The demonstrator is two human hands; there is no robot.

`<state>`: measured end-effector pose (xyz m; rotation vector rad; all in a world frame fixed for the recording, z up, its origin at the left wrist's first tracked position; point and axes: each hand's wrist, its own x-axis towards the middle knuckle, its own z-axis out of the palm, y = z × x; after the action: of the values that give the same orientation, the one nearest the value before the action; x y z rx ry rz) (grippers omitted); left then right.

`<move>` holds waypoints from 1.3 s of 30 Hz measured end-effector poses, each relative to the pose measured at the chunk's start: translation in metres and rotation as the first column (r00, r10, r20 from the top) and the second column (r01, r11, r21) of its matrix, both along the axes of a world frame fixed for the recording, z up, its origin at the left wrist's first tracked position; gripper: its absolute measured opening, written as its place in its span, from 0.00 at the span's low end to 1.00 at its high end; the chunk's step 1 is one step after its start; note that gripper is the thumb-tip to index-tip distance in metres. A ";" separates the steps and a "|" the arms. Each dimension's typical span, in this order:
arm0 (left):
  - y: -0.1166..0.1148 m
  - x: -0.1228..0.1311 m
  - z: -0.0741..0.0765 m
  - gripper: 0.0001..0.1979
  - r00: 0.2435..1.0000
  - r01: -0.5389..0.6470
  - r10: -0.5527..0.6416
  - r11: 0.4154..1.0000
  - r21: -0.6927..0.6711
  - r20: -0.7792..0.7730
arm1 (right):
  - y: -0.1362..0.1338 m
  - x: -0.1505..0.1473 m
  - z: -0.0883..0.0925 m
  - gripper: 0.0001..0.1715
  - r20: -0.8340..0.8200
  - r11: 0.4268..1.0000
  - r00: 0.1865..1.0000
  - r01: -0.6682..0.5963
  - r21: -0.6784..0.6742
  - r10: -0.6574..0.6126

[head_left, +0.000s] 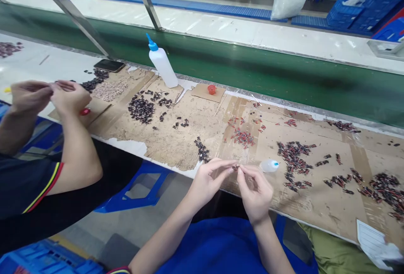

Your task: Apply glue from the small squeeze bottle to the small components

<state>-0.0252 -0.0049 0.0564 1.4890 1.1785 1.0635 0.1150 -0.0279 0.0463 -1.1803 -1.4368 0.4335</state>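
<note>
Both of my hands meet above the near edge of the cardboard-covered bench [176, 147]. Thumb and fingers of my left hand [210, 179] are pinched on a small dark part [235, 167], too small to name. My right hand [257, 192] pinches the same spot from the other side. Just left of them lies a small pile of black parts [202, 150]. A small white bottle with a blue tip [269, 165] lies beside my right hand. Beyond my hands is a heap of small red pieces [243, 137]; to the right, red-and-black parts [293, 156] lie in a heap.
A co-worker's hands [52, 95] work at the left. A tall white squeeze bottle [164, 67], a red round cap [211, 89], a phone [109, 65] and a black heap [142, 109] stand or lie farther back. A green conveyor belt [227, 72] runs behind the bench.
</note>
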 end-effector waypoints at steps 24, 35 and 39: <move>0.030 -0.033 -0.023 0.14 0.533 0.363 -0.044 0.914 0.181 -0.845 | 0.013 0.089 -0.040 0.15 0.219 0.972 0.971 0.143 -0.188 -0.101; 0.028 -0.012 -0.043 0.11 0.753 0.399 -0.145 0.876 0.270 -0.642 | 0.015 0.073 -0.038 0.20 -0.506 0.941 0.843 0.003 -0.338 -0.184; 0.026 -0.019 -0.042 0.09 0.768 0.376 -0.179 0.903 0.207 -0.615 | 0.021 0.063 -0.036 0.21 -0.633 0.937 0.742 -0.018 -0.349 -0.222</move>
<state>-0.0444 0.0207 0.0143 2.2877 1.1590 0.6077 0.1775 -0.0066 0.0104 -1.1903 -0.6736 0.9472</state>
